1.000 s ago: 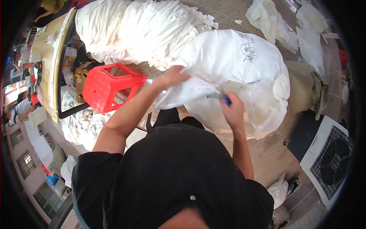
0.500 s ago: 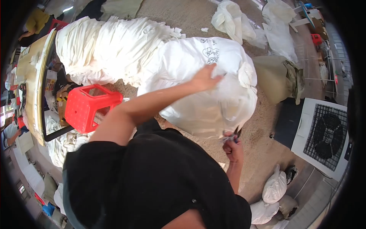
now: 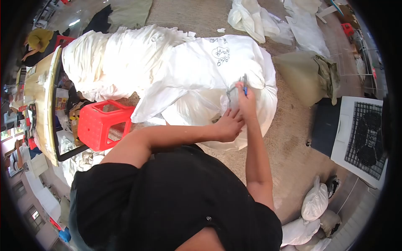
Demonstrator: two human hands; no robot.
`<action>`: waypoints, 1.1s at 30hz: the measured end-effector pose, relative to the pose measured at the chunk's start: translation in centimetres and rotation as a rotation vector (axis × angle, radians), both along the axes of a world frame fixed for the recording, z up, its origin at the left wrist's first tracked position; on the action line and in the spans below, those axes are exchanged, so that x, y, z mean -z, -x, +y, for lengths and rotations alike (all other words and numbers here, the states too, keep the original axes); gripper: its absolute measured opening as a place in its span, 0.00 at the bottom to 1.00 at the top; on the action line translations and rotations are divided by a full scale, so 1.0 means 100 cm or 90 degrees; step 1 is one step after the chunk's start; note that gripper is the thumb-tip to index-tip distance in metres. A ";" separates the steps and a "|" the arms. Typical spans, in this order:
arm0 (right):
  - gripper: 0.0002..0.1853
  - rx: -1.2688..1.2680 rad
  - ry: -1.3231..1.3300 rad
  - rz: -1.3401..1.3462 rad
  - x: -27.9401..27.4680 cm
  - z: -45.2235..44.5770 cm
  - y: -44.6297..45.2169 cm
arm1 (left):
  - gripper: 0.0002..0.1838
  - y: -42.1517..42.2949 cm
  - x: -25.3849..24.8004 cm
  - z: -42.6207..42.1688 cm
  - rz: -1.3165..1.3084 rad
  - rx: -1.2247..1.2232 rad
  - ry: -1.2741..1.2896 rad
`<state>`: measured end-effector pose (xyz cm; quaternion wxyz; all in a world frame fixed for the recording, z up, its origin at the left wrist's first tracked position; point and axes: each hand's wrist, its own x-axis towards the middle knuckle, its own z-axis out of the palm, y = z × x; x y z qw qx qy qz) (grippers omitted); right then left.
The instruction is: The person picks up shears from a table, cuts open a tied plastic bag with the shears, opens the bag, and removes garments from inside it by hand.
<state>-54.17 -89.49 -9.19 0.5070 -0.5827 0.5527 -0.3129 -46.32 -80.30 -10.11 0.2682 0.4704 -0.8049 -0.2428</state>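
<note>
A large white sack (image 3: 197, 67) with dark handwriting on top lies in front of me, its lower part translucent and wrinkled. Over it, my right hand (image 3: 247, 102) grips scissors (image 3: 245, 85) with a blue part showing; the blades point away from me. My left hand (image 3: 230, 125) rests on the near side of the sack with fingers spread, just below and left of the right hand. A dark cord-like strip (image 3: 229, 93) shows beside the scissors; what it is attached to is unclear.
Bundled white cloth (image 3: 113, 62) adjoins the sack. A red stool (image 3: 98, 125) stands left, beside a wooden table (image 3: 39, 92). A fan unit (image 3: 362, 138) and an olive sack (image 3: 299, 77) are right. Filled bags (image 3: 314, 203) lie lower right. A person (image 3: 39, 42) sits far left.
My right hand has moved with the scissors from the sack's near right edge up onto the sack. My left hand has slid from the sack's top toward me.
</note>
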 end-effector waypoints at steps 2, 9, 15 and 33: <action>0.15 -0.007 0.025 0.074 0.014 -0.013 0.011 | 0.15 -0.025 -0.008 -0.004 0.139 -0.036 -0.088; 0.14 -0.067 -0.010 0.100 0.015 -0.003 0.014 | 0.09 -0.035 0.006 -0.081 0.714 -0.750 -0.833; 0.12 -0.030 -0.016 0.063 -0.005 0.013 0.014 | 0.09 -0.021 0.039 -0.064 0.756 -0.681 -0.657; 0.12 -0.302 -0.098 0.204 -0.018 0.000 0.004 | 0.22 -0.052 0.004 0.002 0.342 -0.577 -0.371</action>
